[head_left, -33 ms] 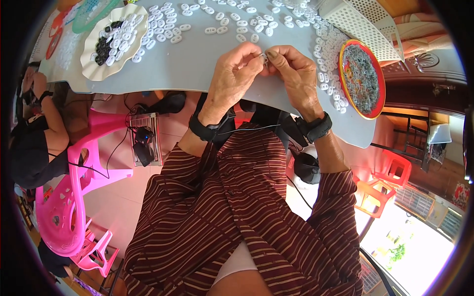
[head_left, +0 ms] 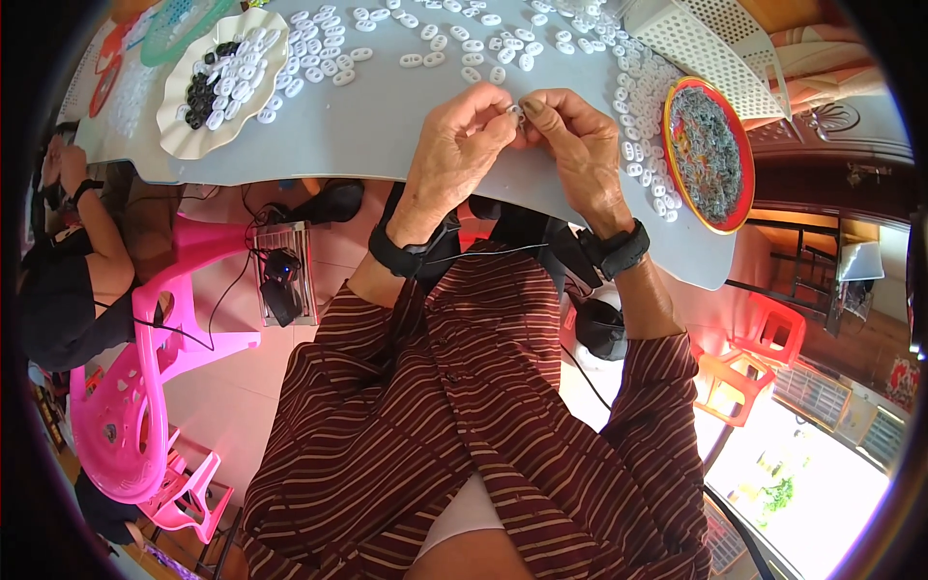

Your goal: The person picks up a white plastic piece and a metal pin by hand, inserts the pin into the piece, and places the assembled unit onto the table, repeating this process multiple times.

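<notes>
Above the table's near edge, my left hand (head_left: 464,145) and my right hand (head_left: 578,145) meet fingertip to fingertip. Both are closed in a pinch around a tiny greyish piece (head_left: 519,116), mostly hidden by the fingers, so its kind is unclear. Beyond them, white oval pieces with two holes (head_left: 472,45) lie scattered over the grey table (head_left: 358,130). To the right, a red-rimmed round dish (head_left: 747,174) holds a heap of small grey metallic bits (head_left: 710,155). At the left, a scalloped cream plate (head_left: 184,140) carries white ovals and black pieces (head_left: 200,100).
A white perforated basket (head_left: 715,48) stands at the far right, a green basket (head_left: 179,34) at the far left. Another person's arm (head_left: 101,227) reaches in at the left, beside a pink chair (head_left: 150,387). Red stools (head_left: 735,382) are at the lower right.
My hands hold the same place and pinch. At the left edge, the other person's hand has shifted slightly.
</notes>
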Available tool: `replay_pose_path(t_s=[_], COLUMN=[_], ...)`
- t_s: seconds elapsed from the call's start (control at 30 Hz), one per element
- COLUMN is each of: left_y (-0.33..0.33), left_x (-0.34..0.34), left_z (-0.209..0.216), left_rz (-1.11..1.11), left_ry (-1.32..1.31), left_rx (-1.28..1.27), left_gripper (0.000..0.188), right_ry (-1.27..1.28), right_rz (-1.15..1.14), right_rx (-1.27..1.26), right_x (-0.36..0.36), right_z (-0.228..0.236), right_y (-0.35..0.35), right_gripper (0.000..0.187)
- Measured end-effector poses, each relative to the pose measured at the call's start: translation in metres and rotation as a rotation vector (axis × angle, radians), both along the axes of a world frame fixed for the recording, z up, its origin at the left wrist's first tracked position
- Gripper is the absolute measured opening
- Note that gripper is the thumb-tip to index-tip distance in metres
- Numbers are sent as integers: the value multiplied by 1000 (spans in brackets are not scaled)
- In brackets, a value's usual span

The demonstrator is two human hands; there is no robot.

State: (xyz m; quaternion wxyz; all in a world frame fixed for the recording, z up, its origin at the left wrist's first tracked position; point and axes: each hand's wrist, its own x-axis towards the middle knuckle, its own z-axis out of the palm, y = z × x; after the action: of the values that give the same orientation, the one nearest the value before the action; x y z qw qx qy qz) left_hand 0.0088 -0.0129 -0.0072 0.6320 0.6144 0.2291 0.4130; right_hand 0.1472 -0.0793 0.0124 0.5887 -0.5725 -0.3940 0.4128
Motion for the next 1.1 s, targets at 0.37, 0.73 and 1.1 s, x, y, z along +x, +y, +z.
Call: replay_pose_path(t_s=[0.37,0.73,1.1], left_y=[1,0,3], left_x=[0,2,-3], left_z=[2,-3,-1], left_rz=[-16,16,208], left_ry=[86,44,132], left_rx=[37,3,214], left_gripper=[11,13,14], right_ry=[27,-28,-112], right_rz=[-63,-49,-49], right_rx=[35,30,2], right_x=[-4,-8,-9], right_z=[-2,5,3], right_y=[1,2,-4], right_gripper=[17,16,17])
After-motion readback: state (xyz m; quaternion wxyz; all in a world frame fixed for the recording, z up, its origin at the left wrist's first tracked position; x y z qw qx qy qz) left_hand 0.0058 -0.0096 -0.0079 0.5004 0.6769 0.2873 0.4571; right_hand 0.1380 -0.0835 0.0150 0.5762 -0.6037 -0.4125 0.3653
